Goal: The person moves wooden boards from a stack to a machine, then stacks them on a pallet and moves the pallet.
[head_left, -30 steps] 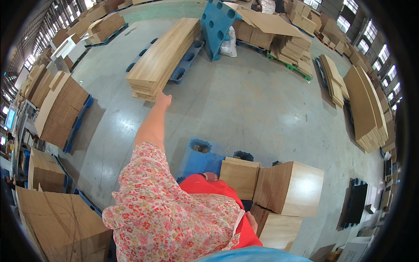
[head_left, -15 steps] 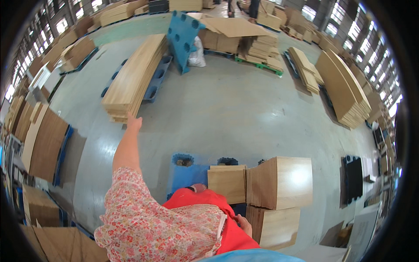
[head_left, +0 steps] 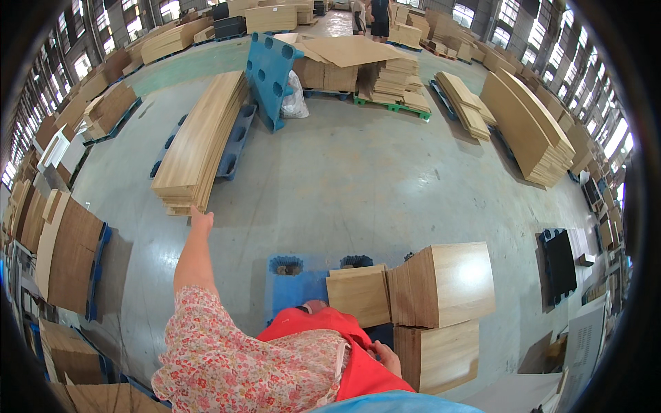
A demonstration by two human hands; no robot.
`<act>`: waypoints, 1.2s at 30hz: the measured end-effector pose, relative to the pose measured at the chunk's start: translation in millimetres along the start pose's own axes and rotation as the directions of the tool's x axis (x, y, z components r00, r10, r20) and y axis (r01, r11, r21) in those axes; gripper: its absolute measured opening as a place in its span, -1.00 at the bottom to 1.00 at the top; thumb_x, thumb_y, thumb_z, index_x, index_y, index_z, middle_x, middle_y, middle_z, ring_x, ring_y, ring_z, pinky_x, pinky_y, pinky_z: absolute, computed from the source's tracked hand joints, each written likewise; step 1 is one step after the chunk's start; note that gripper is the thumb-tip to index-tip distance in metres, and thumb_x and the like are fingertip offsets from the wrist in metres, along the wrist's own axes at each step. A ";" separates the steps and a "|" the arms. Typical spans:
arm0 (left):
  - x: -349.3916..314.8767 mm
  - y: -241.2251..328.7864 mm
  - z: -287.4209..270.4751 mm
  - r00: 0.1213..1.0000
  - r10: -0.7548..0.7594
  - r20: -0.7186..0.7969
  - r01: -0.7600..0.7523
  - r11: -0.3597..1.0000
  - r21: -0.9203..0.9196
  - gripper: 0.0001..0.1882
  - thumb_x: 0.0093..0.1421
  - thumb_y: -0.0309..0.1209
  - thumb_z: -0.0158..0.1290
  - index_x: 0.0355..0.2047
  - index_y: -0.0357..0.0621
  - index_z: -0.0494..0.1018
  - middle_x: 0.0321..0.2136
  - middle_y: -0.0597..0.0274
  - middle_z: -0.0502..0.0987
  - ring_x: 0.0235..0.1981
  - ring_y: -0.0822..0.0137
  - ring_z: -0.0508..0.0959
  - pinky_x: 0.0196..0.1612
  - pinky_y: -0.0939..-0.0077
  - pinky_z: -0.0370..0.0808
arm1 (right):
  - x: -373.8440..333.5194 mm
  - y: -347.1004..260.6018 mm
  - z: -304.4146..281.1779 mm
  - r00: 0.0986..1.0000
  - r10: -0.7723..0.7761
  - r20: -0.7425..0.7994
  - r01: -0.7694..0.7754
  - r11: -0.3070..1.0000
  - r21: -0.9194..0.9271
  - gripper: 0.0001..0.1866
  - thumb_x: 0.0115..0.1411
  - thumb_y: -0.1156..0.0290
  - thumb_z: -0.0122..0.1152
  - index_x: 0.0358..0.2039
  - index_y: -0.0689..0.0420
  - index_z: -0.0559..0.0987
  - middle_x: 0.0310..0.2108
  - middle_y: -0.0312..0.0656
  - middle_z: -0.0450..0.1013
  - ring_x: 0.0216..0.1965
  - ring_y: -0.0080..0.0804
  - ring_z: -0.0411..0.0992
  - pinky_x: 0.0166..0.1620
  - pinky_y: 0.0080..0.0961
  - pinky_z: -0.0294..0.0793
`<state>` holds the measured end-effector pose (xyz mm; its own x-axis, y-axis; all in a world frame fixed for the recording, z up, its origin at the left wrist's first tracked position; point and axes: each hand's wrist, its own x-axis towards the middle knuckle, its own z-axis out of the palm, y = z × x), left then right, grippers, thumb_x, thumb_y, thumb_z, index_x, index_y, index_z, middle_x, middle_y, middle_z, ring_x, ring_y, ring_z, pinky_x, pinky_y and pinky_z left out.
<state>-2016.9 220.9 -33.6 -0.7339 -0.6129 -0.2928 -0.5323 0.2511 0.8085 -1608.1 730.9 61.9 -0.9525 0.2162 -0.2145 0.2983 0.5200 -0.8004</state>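
The left hand [head_left: 201, 219] stretches out, fingers partly curled, one toward the near end of the long board stack [head_left: 200, 141], left of centre; I cannot tell if it touches. A blue pallet [head_left: 234, 155] underneath presumably keeps the boards off the floor [head_left: 330, 186]. At lower centre, the right hand [head_left: 387, 358] bends loosely beside the red garment [head_left: 368, 382], its grip unclear.

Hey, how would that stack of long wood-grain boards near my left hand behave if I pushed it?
The stack would probably feel stiff, since its near end juts past the blue pallet without visible sag. It looks heavy to push, being long and several layers thick. Tipping seems unlikely, as it lies flat and low.
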 end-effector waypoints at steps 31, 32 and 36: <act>-17.1 -76.1 9.9 0.996 -0.053 0.067 0.051 0.998 0.034 -0.12 0.05 -0.38 0.12 0.25 -0.32 -0.15 0.23 -0.13 0.04 0.26 0.10 0.08 0.23 0.38 0.12 | 0.8 2.0 8.0 0.999 -0.033 0.024 0.031 0.998 0.063 -0.82 0.15 0.39 0.09 -0.29 0.22 0.49 -0.37 -0.06 0.44 -0.37 -0.16 0.47 -0.38 -0.43 0.47; -21.9 -76.0 10.8 0.995 -0.062 0.077 0.060 0.998 0.019 -0.12 0.04 -0.39 0.12 0.25 -0.32 -0.15 0.23 -0.12 0.04 0.26 0.11 0.09 0.23 0.39 0.12 | 1.0 -0.6 7.7 0.999 -0.036 0.021 0.035 0.998 0.047 -0.82 0.15 0.39 0.09 -0.28 0.22 0.49 -0.37 -0.06 0.44 -0.37 -0.16 0.47 -0.38 -0.43 0.48; -21.8 -77.6 27.8 0.992 -0.073 0.100 0.072 0.997 0.014 -0.14 0.07 -0.39 0.09 0.27 -0.10 -0.18 0.08 -0.02 0.19 -0.05 0.18 0.25 -0.06 0.37 0.26 | -0.4 -5.4 4.4 0.996 -0.089 -0.007 0.089 0.996 -0.022 -0.82 0.15 0.40 0.10 -0.28 0.23 0.49 -0.36 -0.06 0.45 -0.37 -0.16 0.47 -0.38 -0.44 0.48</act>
<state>-1971.4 235.6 -104.1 -0.7315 -0.5514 -0.4010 -0.5899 0.2170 0.7778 -1609.6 724.3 63.8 -0.9749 0.1748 -0.1382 0.2135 0.5552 -0.8039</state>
